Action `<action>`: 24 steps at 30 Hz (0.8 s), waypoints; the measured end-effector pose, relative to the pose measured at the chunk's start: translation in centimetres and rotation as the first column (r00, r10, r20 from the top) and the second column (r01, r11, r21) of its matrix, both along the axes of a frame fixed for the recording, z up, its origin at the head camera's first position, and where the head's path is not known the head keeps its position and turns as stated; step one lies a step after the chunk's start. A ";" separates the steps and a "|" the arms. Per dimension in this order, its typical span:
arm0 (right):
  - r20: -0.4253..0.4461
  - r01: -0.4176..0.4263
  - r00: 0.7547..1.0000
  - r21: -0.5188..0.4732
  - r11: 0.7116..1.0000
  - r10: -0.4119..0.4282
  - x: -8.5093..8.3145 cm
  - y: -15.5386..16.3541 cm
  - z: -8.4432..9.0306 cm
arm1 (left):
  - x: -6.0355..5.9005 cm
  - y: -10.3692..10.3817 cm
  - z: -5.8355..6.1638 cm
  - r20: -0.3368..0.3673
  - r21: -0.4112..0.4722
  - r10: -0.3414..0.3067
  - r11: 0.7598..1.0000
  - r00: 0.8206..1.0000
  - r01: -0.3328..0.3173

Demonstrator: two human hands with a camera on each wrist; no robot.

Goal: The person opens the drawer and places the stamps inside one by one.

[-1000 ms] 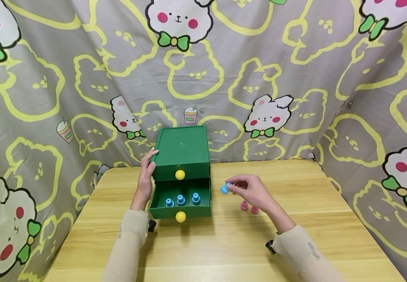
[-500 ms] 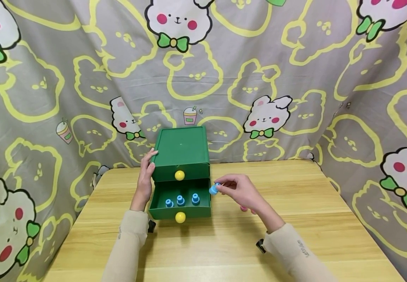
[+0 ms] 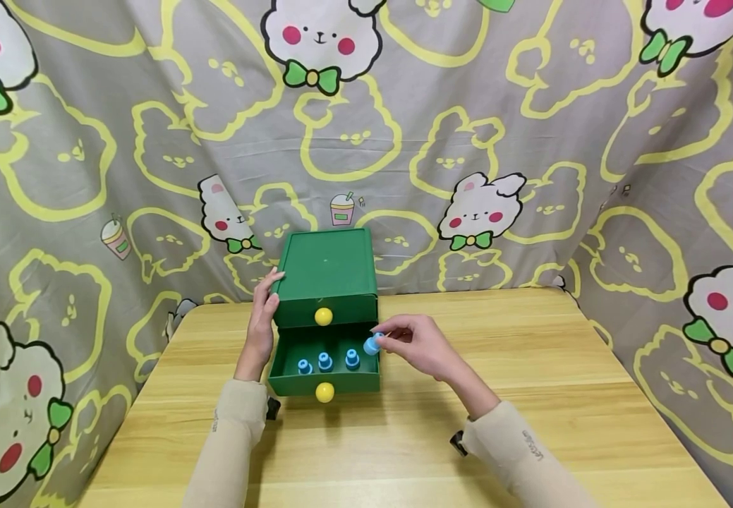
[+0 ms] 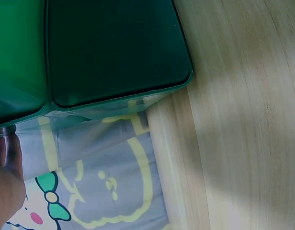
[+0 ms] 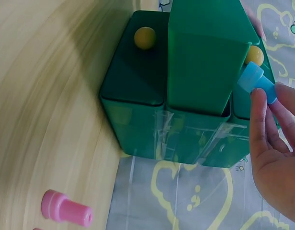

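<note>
Right hand (image 3: 420,346) pinches a small blue peg (image 3: 372,345) between thumb and fingertips, held over the right edge of the open lower drawer (image 3: 324,377) of a green drawer box (image 3: 326,271) on the wooden table (image 3: 531,395). Three blue pegs (image 3: 325,361) stand inside the drawer. Left hand (image 3: 263,319), fingers straight, rests flat against the box's left side. One pink peg (image 5: 66,210) lies on the table, right-wrist view.
</note>
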State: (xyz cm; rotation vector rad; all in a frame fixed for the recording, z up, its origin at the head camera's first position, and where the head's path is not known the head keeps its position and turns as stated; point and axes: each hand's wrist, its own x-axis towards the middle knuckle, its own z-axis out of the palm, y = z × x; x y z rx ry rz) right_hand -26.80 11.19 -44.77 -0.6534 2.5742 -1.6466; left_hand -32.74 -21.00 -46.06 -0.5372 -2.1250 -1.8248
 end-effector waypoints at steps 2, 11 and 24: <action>-0.001 0.002 1.000 0.017 1.000 -0.002 0.0 -0.3 0.1 | 0.0 0.0 0.0 0.003 -0.001 0.002 1.000 1.000 -0.002; -0.030 -0.022 0.999 0.050 0.999 0.023 -0.2 -1.3 -0.1 | 0.1 0.0 0.0 0.005 -0.003 0.001 1.000 1.000 -0.001; -0.027 -0.045 0.999 0.059 0.997 0.047 -0.5 -2.3 -0.3 | 0.0 0.1 0.0 -0.009 0.000 -0.006 1.000 1.000 0.006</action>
